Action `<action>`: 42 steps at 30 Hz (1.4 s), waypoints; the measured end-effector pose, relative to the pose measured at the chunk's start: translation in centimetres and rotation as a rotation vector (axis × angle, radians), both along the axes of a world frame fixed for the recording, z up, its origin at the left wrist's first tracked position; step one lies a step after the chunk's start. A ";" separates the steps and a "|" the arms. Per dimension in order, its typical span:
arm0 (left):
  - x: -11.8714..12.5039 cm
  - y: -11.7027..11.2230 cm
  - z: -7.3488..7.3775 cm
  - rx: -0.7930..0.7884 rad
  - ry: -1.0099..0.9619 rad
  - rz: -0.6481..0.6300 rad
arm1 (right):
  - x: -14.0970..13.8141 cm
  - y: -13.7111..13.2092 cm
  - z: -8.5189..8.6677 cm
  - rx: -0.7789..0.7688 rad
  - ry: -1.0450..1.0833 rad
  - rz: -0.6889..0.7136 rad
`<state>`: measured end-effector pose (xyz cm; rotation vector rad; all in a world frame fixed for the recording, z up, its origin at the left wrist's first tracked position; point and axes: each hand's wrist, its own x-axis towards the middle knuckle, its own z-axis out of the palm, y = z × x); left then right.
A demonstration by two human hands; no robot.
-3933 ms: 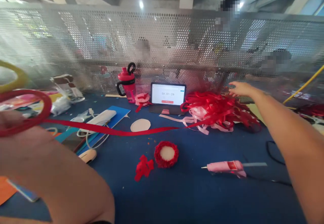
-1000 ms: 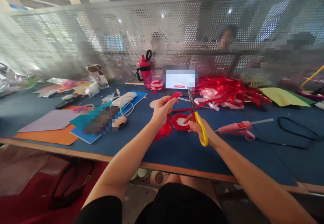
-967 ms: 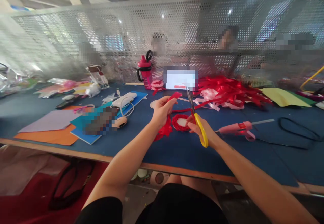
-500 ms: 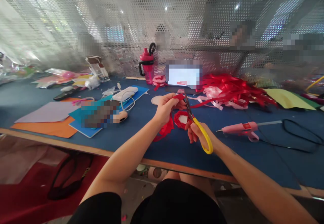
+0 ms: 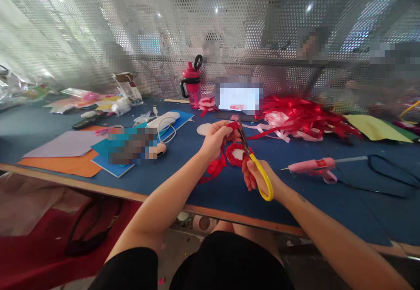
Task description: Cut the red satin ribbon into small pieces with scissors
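Observation:
My left hand (image 5: 216,140) pinches a red ribbon (image 5: 233,125) between thumb and fingers. More of the red ribbon hangs below that hand onto the table. My right hand (image 5: 257,174) is closed round the yellow handles of a pair of scissors (image 5: 266,185), whose dark blades point up and meet the ribbon at my left fingertips. Just beneath the blades lies a round rosette (image 5: 236,154) with a red ruffled edge and a white middle. A pale disc (image 5: 204,129) rests behind my left wrist, partly hidden.
A pink glue gun (image 5: 311,166) with a black cord lies to the right. Behind are a heap of red and pink ribbons (image 5: 295,113), a lit screen (image 5: 239,97) and a pink bottle (image 5: 191,82). Coloured sheets (image 5: 62,145) and a white power strip (image 5: 163,119) lie left.
Both hands stay almost in place, with the ribbon and scissors still held. The scissors' handles look slightly closer together, and the view has shifted a little.

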<state>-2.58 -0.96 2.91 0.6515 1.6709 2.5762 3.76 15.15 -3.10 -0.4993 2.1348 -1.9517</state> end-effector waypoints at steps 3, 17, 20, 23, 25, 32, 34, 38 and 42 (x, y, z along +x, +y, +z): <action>0.0 0.0 0.0 0.010 0.002 -0.009 | 0.0 0.0 -0.1 0.015 -0.003 -0.006; -0.2 0.0 0.1 0.004 -0.020 0.006 | 0.2 0.3 0.1 0.108 -0.017 -0.022; -0.2 0.0 0.1 0.012 -0.027 0.001 | 0.1 0.4 -0.2 0.139 -0.012 -0.033; -0.2 0.0 0.1 0.029 -0.036 -0.010 | 0.0 0.5 -0.3 0.168 -0.009 -0.043; -0.2 0.0 0.1 0.036 -0.038 -0.017 | 0.0 0.5 -0.2 0.171 -0.005 -0.039; -0.3 -0.1 0.0 0.033 -0.053 -0.007 | 0.4 0.2 0.9 0.228 0.026 -0.035; -0.4 -0.1 0.0 0.024 -0.054 -0.002 | 0.5 0.2 1.1 0.250 0.038 -0.035; -0.4 -0.1 0.0 0.004 -0.050 0.005 | 0.4 0.2 1.2 0.255 0.051 -0.019; -0.4 -0.2 -0.1 0.033 -0.043 0.004 | 0.4 0.2 1.2 0.279 0.081 -0.016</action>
